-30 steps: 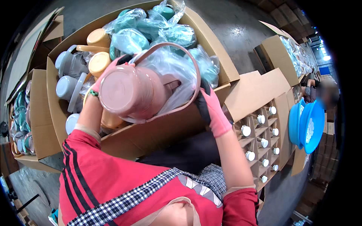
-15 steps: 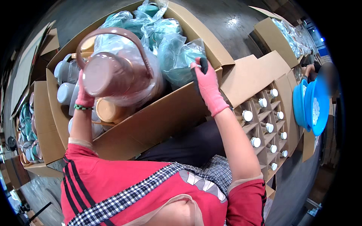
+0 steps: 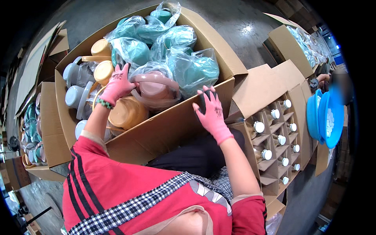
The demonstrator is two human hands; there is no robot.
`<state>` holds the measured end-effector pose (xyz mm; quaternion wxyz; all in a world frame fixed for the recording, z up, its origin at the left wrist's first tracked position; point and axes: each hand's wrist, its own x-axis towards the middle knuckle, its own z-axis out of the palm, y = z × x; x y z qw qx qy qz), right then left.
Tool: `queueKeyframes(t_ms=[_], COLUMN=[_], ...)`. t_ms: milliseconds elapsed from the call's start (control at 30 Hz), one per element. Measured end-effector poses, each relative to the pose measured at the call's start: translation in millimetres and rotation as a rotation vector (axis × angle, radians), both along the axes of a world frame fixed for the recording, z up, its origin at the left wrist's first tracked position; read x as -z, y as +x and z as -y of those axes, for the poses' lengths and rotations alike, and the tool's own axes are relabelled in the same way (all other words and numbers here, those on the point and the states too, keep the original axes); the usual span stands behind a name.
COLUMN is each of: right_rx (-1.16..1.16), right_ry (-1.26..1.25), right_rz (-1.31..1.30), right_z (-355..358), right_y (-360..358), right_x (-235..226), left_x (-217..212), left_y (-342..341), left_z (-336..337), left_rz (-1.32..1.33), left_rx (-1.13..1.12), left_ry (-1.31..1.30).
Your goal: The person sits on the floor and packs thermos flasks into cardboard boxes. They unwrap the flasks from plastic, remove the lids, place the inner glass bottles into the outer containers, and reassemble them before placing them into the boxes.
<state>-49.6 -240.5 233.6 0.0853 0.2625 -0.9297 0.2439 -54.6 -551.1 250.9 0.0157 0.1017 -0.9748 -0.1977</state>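
A pink jug (image 3: 154, 91) wrapped in a clear plastic bag lies in the big cardboard box (image 3: 172, 121), among teal bagged jugs (image 3: 192, 70) and a tan one (image 3: 127, 113). My left hand (image 3: 116, 85), in a pink glove, grips the jug's left side through the bag. My right hand (image 3: 211, 111), also gloved pink, presses flat on the box's front wall with its fingers spread and its fingertips at the top edge. It holds nothing.
Grey jugs (image 3: 74, 96) and tan lids (image 3: 102, 71) fill the box's left side. A divided carton of white-capped bottles (image 3: 274, 137) stands to the right. Beyond it are stacked blue basins (image 3: 325, 117) and another person's hand (image 3: 323, 78). More boxes stand at the left and far right.
The bagged pink jug has gone from being held up above the box down into it. My right hand let go of it and moved to the box's front wall.
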Motion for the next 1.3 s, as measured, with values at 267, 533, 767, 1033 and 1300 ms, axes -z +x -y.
queueKeyframes(t_ms=[267, 533, 767, 1033, 1300], right_rx=[0.020, 0.269, 0.342, 0.341, 0.323], right_ry=[-0.083, -0.055, -0.135, -0.200, -0.229], right_rz=[0.210, 0.179, 0.258, 0.262, 0.348], right_z=[-53, -125, -134, -128, -153], right_y=[76, 150, 193, 196, 206], right_x=[-35, -28, -5, -3, -25], left_x=[-26, -21, 41, 26, -171], left_y=[15, -65, -68, -78, -53], left_z=[-27, 7, 36, 32, -26], left_rz=[0.155, -0.159, -0.207, 0.079, -0.330], left_rx=[0.491, -0.300, -0.309, -0.160, 0.426], left_ry=[-0.014, 0.027, -0.075, 1.210, 1.258])
